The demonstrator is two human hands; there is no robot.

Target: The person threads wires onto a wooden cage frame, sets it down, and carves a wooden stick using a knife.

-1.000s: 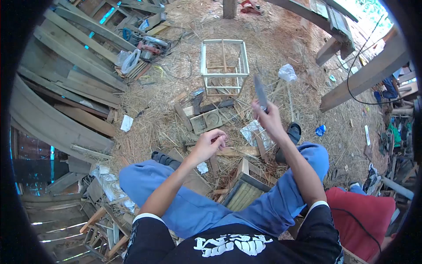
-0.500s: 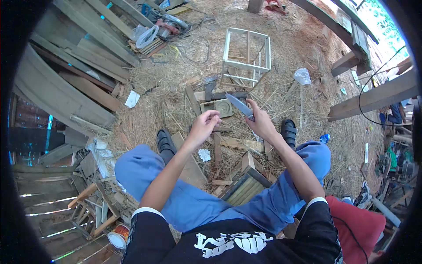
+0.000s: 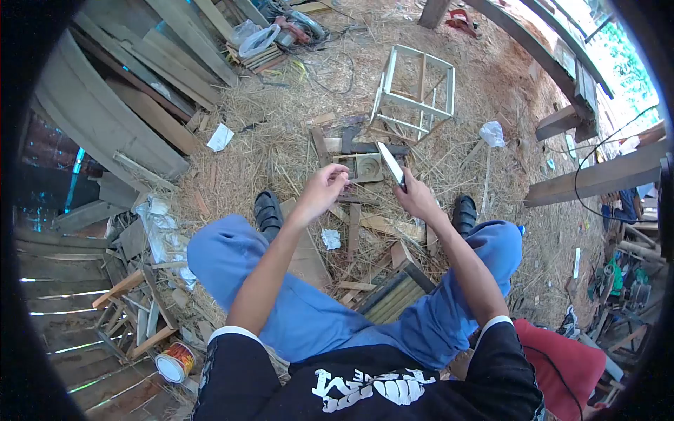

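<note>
My right hand (image 3: pixel 418 199) grips a knife (image 3: pixel 390 164) by its dark handle, with the shiny blade pointing up and to the left. Across from it, my left hand (image 3: pixel 322 191) has its fingers curled together; whatever may be between them is too small to make out. The two hands are apart, and the blade does not touch the left one. Just beyond them on the ground lies a shallow rectangular piece with a round recess (image 3: pixel 370 168), partly covered by the left fingers. Dark wood pieces (image 3: pixel 379 148) lie behind it.
A light wooden frame (image 3: pixel 423 105) stands ahead. Between my legs is a slatted wooden box (image 3: pixel 395 295). Boards (image 3: pixel 154 63) lean at the left, near a power tool (image 3: pixel 298 31). A paint can (image 3: pixel 175 362) sits at lower left. Straw and wood scraps cover the ground.
The knife has turned so its blade points more upward, and its flat now looks brighter. Both hands remain near the same places. The view has shifted slightly.
</note>
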